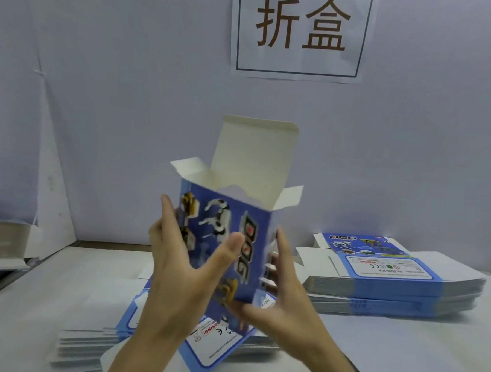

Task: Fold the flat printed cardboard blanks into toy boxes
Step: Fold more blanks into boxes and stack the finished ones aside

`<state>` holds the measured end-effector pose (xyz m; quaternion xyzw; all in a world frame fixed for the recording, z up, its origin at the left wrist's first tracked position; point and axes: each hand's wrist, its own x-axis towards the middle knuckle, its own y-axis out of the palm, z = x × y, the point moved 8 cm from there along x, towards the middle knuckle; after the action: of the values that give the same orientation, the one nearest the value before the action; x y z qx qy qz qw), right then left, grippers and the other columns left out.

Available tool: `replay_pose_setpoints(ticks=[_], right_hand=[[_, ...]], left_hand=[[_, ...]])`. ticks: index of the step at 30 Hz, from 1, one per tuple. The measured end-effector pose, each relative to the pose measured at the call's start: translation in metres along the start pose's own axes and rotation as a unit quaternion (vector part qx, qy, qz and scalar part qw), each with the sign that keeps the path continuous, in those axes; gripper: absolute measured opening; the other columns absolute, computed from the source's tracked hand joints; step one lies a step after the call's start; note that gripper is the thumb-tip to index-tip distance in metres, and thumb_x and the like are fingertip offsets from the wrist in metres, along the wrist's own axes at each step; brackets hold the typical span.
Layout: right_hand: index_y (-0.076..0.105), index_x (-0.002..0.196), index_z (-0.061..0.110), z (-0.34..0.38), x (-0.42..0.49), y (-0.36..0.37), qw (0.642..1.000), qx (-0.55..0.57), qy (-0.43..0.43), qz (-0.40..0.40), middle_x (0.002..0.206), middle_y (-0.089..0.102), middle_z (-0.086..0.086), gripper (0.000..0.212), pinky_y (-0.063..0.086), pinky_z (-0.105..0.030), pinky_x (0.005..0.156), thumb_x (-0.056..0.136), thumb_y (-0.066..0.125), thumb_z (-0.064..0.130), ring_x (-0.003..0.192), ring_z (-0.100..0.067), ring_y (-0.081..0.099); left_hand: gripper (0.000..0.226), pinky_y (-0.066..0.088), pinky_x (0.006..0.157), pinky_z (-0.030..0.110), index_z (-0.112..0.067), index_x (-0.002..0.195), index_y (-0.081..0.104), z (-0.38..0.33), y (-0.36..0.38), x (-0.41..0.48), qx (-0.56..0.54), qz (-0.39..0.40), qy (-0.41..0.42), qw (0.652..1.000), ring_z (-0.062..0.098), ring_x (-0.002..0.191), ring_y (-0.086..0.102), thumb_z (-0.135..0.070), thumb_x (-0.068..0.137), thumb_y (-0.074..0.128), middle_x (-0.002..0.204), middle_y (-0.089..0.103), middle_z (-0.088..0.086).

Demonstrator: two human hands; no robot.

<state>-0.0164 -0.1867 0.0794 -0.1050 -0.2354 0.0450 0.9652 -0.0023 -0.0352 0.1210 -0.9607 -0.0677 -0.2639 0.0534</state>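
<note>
Both hands hold a blue box (224, 236) upright above the worktop (400, 350), its top flaps standing open. The left hand (177, 267) grips its left edge, thumb across the printed front. The right hand (283, 301) clasps the right side and bottom corner. Flat blanks (390, 281) lie stacked at right, and more blanks (88, 345) lie under the hands.

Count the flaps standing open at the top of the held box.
3 on the box: the tall lid flap at the back, the left dust flap splayed outward, the right dust flap likewise. None seems hidden.
</note>
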Motion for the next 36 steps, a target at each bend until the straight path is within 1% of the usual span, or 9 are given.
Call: replay_pose_setpoints(ticks=[3, 6, 10, 14, 18, 23, 27, 33, 36], right_hand=[[0.025, 0.140, 0.049, -0.007, -0.001, -0.018, 0.995, 0.079, 0.055, 0.004, 0.118, 0.064, 0.013, 0.104, 0.056, -0.026, 0.076, 0.055, 0.082, 0.028, 0.109, -0.015, 0.065], [0.029, 0.142, 0.034, -0.011, -0.004, -0.024, 0.990, 0.106, 0.084, 0.028, 0.115, 0.066, 0.012, 0.107, 0.056, -0.026, 0.075, 0.050, 0.085, 0.032, 0.109, -0.017, 0.065], [0.032, 0.138, 0.034, -0.011, -0.005, -0.026, 0.987, 0.123, 0.095, 0.027, 0.117, 0.066, 0.014, 0.116, 0.057, -0.026, 0.073, 0.040, 0.091, 0.051, 0.111, -0.015, 0.064], [0.033, 0.137, 0.045, -0.004, -0.004, -0.034, 0.987, 0.139, 0.079, 0.002, 0.119, 0.065, 0.012, 0.105, 0.058, -0.029, 0.072, 0.048, 0.089, 0.051, 0.111, -0.018, 0.065], [0.039, 0.127, 0.052, 0.004, -0.003, -0.039, 0.986, 0.149, 0.073, -0.012, 0.115, 0.066, 0.016, 0.101, 0.058, -0.029, 0.068, 0.039, 0.086, 0.065, 0.109, -0.018, 0.066], [0.033, 0.130, 0.057, 0.012, -0.005, -0.035, 0.990, 0.121, 0.064, 0.015, 0.118, 0.064, 0.015, 0.098, 0.058, -0.031, 0.073, 0.048, 0.086, 0.060, 0.111, -0.017, 0.064], [0.034, 0.125, 0.060, 0.016, -0.003, -0.034, 0.993, 0.100, 0.057, 0.001, 0.117, 0.063, 0.022, 0.093, 0.058, -0.033, 0.079, 0.045, 0.083, 0.065, 0.113, -0.014, 0.062], [0.031, 0.129, 0.058, 0.023, -0.007, -0.036, 0.991, 0.120, 0.061, 0.018, 0.115, 0.063, 0.020, 0.099, 0.058, -0.030, 0.071, 0.047, 0.086, 0.054, 0.111, -0.012, 0.063], [0.031, 0.125, 0.061, 0.024, -0.006, -0.034, 0.992, 0.112, 0.059, 0.022, 0.111, 0.063, 0.023, 0.101, 0.058, -0.030, 0.071, 0.039, 0.086, 0.064, 0.111, -0.010, 0.063]], left_hand=[[0.071, 0.057, 0.084, 0.034, -0.030, 0.125, 0.055, 0.012, 0.003, 0.009, -0.001, 0.083, -0.028, 0.996, 0.011, 0.104, 0.065, -0.065, 0.063, 0.061, 0.114, 0.066, -0.009], [0.057, 0.057, 0.084, 0.038, -0.035, 0.113, 0.059, 0.022, 0.013, 0.006, -0.061, 0.154, -0.072, 0.984, 0.012, 0.095, 0.070, -0.060, 0.062, 0.066, 0.101, 0.073, -0.012], [0.073, 0.056, 0.083, 0.028, -0.031, 0.125, 0.055, 0.025, 0.015, 0.005, -0.031, 0.143, -0.072, 0.987, 0.012, 0.094, 0.068, -0.068, 0.063, 0.067, 0.102, 0.072, -0.011], [0.042, 0.046, 0.055, 0.010, -0.021, 0.087, 0.063, 0.019, 0.015, 0.002, -0.062, 0.107, -0.043, 0.991, 0.003, 0.059, 0.063, -0.057, 0.066, 0.058, 0.062, 0.067, -0.012], [0.031, 0.042, 0.044, 0.012, -0.022, 0.059, 0.063, 0.015, 0.014, 0.000, -0.093, 0.068, -0.041, 0.993, 0.006, 0.042, 0.048, -0.050, 0.071, 0.059, 0.046, 0.051, -0.006], [0.049, 0.052, 0.057, 0.028, -0.008, 0.079, 0.065, 0.015, 0.012, 0.005, -0.094, 0.121, -0.027, 0.988, 0.022, 0.062, 0.065, -0.057, 0.078, 0.063, 0.066, 0.068, 0.007], [0.033, 0.053, 0.056, 0.019, -0.011, 0.080, 0.067, 0.012, 0.003, 0.007, -0.107, 0.070, -0.010, 0.992, 0.013, 0.064, 0.068, -0.043, 0.075, 0.059, 0.069, 0.071, 0.003], [0.037, 0.047, 0.044, 0.018, -0.021, 0.067, 0.059, 0.010, 0.010, 0.005, -0.130, 0.105, -0.034, 0.985, 0.011, 0.047, 0.061, -0.055, 0.078, 0.067, 0.053, 0.061, -0.004], [0.039, 0.047, 0.046, 0.018, -0.020, 0.071, 0.061, 0.012, 0.012, 0.004, -0.137, 0.107, -0.044, 0.984, 0.012, 0.048, 0.061, -0.057, 0.079, 0.069, 0.055, 0.063, -0.003]])
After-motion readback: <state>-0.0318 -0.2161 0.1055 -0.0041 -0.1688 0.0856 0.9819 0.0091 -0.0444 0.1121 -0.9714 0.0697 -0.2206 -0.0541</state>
